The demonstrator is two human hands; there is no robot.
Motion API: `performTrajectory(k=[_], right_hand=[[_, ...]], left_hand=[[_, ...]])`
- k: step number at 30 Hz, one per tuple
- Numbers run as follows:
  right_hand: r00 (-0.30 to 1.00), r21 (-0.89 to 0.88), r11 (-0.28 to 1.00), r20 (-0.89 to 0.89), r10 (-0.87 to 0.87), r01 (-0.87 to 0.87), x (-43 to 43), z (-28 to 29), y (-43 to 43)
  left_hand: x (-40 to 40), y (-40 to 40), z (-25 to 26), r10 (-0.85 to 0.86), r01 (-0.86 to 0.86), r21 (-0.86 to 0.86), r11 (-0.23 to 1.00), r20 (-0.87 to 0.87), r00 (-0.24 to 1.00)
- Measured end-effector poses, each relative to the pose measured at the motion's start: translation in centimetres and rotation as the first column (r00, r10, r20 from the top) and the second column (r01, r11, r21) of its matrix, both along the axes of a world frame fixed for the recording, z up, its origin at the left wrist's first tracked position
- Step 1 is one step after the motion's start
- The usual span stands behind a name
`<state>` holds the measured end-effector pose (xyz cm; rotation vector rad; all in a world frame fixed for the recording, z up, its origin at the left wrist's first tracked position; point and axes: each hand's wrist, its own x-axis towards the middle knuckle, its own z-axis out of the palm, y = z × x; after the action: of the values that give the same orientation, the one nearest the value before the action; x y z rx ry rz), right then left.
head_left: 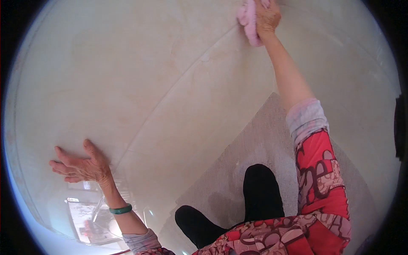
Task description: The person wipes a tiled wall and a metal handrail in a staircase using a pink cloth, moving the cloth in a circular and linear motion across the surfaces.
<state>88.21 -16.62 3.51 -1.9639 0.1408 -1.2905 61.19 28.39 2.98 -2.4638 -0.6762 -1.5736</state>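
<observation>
My right hand (269, 17) is at the top, with its fingers closed over a pink cloth (251, 27) that lies against a glossy, cream tiled wall (153, 63). At the lower left, my left hand (84, 165) rests with spread fingers on the same tiled surface and holds nothing. A green bangle (120, 209) circles the left wrist. The fingertips of the right hand are partly cut off by the picture's top edge.
Below is a grey, matt floor area (220, 178), where my feet in black footwear (263, 191) stand. A thin joint line runs diagonally across the glossy surface. Bright window-like reflections show at the lower left. A dark object (401, 127) sits at the right rim.
</observation>
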Motion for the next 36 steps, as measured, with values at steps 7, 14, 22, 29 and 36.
performTrajectory(k=[7,14,22,29,36], right_hand=[[0.978,0.005,0.981,0.076,-0.193,0.193,-4.5,-5.6,3.5],[0.898,-0.407,0.848,0.128,0.422,-0.340,-14.6,-6.9,13.8],[0.951,-0.462,0.873,0.169,0.259,-0.156,-9.4,-9.6,5.0],[0.944,0.104,0.953,-0.203,-0.261,0.286,-5.2,-14.6,-11.5],[0.984,0.145,0.974,-0.061,-0.166,0.173,-9.2,-19.9,-2.4]], left_hand=[[2.9,-2.7,0.0,-0.033,0.033,0.027,0.999,0.005,0.999],[5.9,-5.2,-1.4,-0.114,0.114,0.025,0.993,-0.004,0.993],[5.3,-5.4,-0.9,-0.050,0.053,0.065,0.996,-0.045,0.998],[4.5,-6.3,0.0,-0.087,0.089,0.085,0.992,-0.022,0.996],[5.8,-7.9,-2.4,-0.092,0.092,0.110,0.990,-0.003,0.996]])
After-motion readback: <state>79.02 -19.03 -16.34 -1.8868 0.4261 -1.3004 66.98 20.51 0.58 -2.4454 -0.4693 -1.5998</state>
